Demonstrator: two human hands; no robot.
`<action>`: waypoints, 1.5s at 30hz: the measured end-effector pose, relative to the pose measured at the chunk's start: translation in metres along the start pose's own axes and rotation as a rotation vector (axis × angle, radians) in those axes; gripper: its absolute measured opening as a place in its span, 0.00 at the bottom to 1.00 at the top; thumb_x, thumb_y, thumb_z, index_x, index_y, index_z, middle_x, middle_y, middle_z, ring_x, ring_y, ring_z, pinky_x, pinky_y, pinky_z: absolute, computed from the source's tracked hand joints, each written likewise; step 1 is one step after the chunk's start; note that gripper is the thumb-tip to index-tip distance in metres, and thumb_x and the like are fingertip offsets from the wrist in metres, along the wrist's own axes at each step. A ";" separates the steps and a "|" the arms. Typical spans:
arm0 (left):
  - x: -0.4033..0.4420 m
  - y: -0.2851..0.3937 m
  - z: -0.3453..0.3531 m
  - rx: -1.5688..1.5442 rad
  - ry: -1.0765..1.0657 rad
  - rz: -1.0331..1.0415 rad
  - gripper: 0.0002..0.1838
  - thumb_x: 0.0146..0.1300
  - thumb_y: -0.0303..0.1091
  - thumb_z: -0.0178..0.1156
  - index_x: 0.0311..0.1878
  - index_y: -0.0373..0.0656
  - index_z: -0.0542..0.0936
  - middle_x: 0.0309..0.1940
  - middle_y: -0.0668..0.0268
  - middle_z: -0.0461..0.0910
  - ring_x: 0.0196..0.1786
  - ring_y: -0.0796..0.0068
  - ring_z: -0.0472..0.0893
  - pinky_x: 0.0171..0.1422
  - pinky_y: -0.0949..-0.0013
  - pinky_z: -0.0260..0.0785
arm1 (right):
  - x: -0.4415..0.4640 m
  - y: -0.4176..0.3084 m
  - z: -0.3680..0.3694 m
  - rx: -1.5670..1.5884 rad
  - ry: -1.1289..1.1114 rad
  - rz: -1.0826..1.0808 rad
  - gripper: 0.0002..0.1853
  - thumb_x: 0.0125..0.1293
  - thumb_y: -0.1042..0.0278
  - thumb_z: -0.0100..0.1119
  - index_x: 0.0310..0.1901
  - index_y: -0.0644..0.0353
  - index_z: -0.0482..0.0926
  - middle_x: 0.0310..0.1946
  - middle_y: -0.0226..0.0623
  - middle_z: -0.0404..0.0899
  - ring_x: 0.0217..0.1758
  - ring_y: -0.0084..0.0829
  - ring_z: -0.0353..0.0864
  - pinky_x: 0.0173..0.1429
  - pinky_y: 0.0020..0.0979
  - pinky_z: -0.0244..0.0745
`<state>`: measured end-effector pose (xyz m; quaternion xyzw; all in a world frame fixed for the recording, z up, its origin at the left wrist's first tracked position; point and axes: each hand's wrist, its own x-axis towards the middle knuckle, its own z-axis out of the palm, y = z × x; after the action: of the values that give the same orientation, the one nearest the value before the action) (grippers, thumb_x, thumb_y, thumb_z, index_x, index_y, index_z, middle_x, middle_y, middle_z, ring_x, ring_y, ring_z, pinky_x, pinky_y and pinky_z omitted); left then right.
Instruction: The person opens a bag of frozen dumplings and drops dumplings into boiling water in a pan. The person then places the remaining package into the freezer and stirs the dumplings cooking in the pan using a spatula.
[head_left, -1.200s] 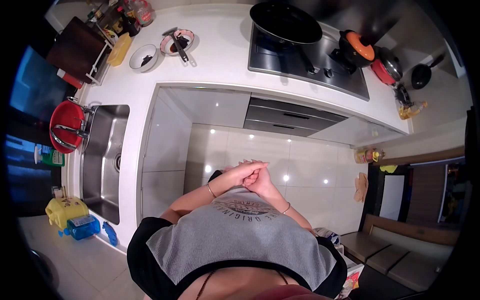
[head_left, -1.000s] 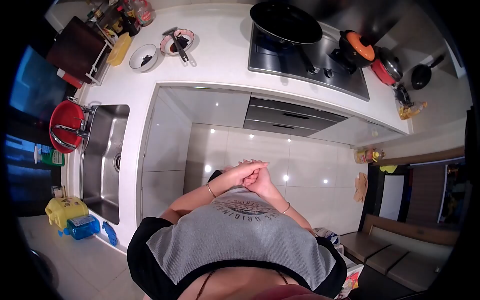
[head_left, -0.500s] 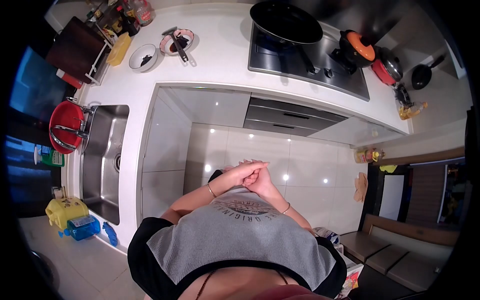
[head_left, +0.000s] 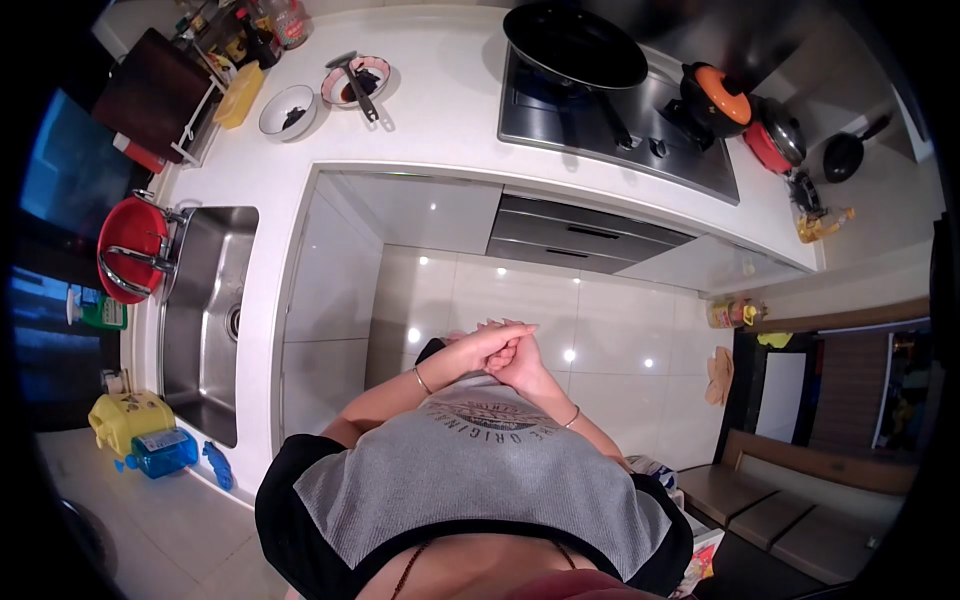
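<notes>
My left hand [head_left: 488,345] and my right hand [head_left: 522,368] are clasped together in front of my grey shirt [head_left: 490,470]. Fingers on both sides are closed, wrapped round one another, and no object shows between them. Each wrist wears a thin bangle. Beyond the hands lies the tiled floor, with the white counter [head_left: 430,120] farther off.
A black frying pan [head_left: 575,45] and an orange-lidded pot [head_left: 718,95] stand on the stove [head_left: 640,150]. To the left are a white bowl [head_left: 289,112], a patterned bowl [head_left: 340,92] with a utensil across it, a steel sink [head_left: 205,330] and a red basin [head_left: 133,235].
The view has shifted very slightly. My hands stay clasped in the same place, and nothing else has moved.
</notes>
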<state>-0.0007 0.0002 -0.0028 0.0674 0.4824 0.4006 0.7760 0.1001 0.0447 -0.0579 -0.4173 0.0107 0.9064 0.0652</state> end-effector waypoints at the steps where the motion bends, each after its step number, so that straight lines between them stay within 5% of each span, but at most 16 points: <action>1: 0.000 0.000 0.000 -0.001 0.003 -0.004 0.25 0.60 0.56 0.57 0.16 0.51 0.63 0.08 0.76 0.58 0.07 0.85 0.56 0.09 0.78 0.41 | 0.002 -0.001 -0.003 0.000 -0.004 0.001 0.19 0.67 0.52 0.40 0.37 0.58 0.77 0.37 0.37 0.81 0.34 0.32 0.79 0.31 0.31 0.73; 11: 0.004 -0.004 -0.005 -0.027 0.010 -0.005 0.25 0.59 0.55 0.59 0.16 0.51 0.63 0.08 0.75 0.58 0.07 0.84 0.57 0.09 0.78 0.42 | 0.013 -0.004 -0.018 -0.007 -0.126 0.041 0.19 0.67 0.52 0.41 0.37 0.57 0.78 0.38 0.37 0.81 0.34 0.30 0.79 0.31 0.30 0.72; 14: -0.002 0.001 -0.001 -0.018 0.028 0.000 0.26 0.58 0.55 0.59 0.16 0.51 0.63 0.08 0.75 0.58 0.07 0.84 0.57 0.09 0.78 0.42 | 0.006 0.000 -0.004 0.000 0.014 -0.001 0.19 0.67 0.52 0.41 0.38 0.57 0.78 0.38 0.38 0.81 0.37 0.31 0.79 0.34 0.31 0.73; 29: -0.009 0.008 0.004 -0.042 -0.082 0.023 0.26 0.58 0.56 0.59 0.16 0.51 0.62 0.08 0.75 0.58 0.07 0.84 0.57 0.09 0.78 0.42 | 0.006 -0.002 -0.007 -0.020 -0.024 0.023 0.20 0.67 0.51 0.40 0.39 0.56 0.77 0.41 0.38 0.81 0.38 0.32 0.79 0.37 0.33 0.73; 32: 0.004 -0.002 -0.004 -0.024 -0.017 -0.022 0.26 0.59 0.56 0.59 0.16 0.51 0.62 0.08 0.75 0.58 0.07 0.84 0.57 0.09 0.78 0.42 | -0.030 0.003 0.027 -0.059 -0.141 -0.046 0.17 0.66 0.58 0.40 0.25 0.55 0.74 0.14 0.27 0.67 0.12 0.23 0.62 0.14 0.24 0.53; 35: 0.002 0.001 -0.002 0.002 -0.004 -0.004 0.26 0.59 0.56 0.59 0.16 0.51 0.62 0.08 0.75 0.58 0.07 0.84 0.57 0.09 0.78 0.42 | -0.052 0.011 0.074 -0.055 0.258 -0.157 0.18 0.66 0.57 0.40 0.22 0.53 0.71 0.12 0.25 0.63 0.11 0.22 0.57 0.13 0.23 0.49; 38: -0.004 0.005 0.004 0.041 0.025 -0.002 0.26 0.59 0.56 0.58 0.16 0.51 0.62 0.07 0.75 0.58 0.07 0.84 0.57 0.09 0.78 0.42 | 0.000 -0.002 -0.001 -0.001 -0.017 0.016 0.19 0.67 0.51 0.40 0.37 0.57 0.77 0.39 0.38 0.81 0.35 0.32 0.78 0.34 0.33 0.72; 41: 0.004 -0.001 -0.002 0.018 0.022 -0.014 0.27 0.59 0.54 0.58 0.13 0.52 0.60 0.07 0.75 0.59 0.07 0.83 0.57 0.09 0.77 0.44 | -0.005 -0.003 -0.009 0.007 -0.319 0.030 0.18 0.65 0.51 0.48 0.40 0.59 0.75 0.43 0.40 0.79 0.42 0.34 0.79 0.47 0.33 0.75; 44: 0.003 -0.001 -0.001 0.006 0.010 0.018 0.25 0.60 0.55 0.58 0.16 0.50 0.64 0.07 0.75 0.60 0.07 0.84 0.57 0.08 0.78 0.43 | -0.046 0.005 0.044 -0.075 -0.026 -0.074 0.18 0.66 0.56 0.39 0.20 0.52 0.69 0.11 0.25 0.63 0.11 0.22 0.57 0.13 0.23 0.48; 45: 0.003 -0.001 -0.001 -0.002 0.007 0.014 0.25 0.60 0.54 0.58 0.16 0.50 0.64 0.07 0.75 0.60 0.07 0.84 0.57 0.08 0.78 0.44 | -0.047 0.004 0.046 -0.080 -0.020 -0.070 0.18 0.66 0.56 0.39 0.20 0.52 0.68 0.11 0.25 0.62 0.11 0.22 0.57 0.14 0.23 0.48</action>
<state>0.0000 0.0014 -0.0062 0.0685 0.4842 0.4068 0.7716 0.0953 0.0391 0.0078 -0.4105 -0.0407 0.9074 0.0800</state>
